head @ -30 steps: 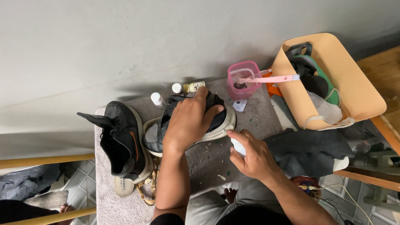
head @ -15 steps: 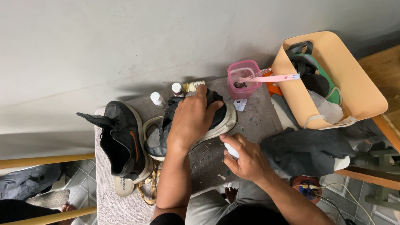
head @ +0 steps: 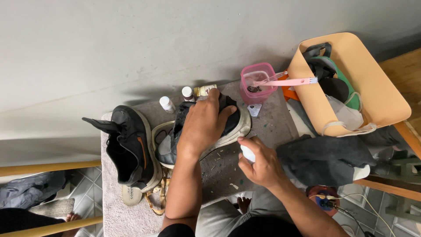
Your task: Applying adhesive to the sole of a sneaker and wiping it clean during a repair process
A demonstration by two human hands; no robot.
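The left hand [head: 204, 125] stays pressed flat over the dark shoe with the white sole [head: 228, 127], fingers spread across its upper, pinning it on the grey-covered surface [head: 267, 127]. The right hand [head: 261, 164] has drawn in from a second ago and now sits just beside the shoe's sole, fingers curled tight around a small white bottle [head: 247, 152] whose tip points at the sole edge. That closer approach suggests the cleaning of this shoe is under way. A second black shoe [head: 131, 151] lies to the left, untouched, and a pink tub with a pink brush [head: 287, 81] stands behind.
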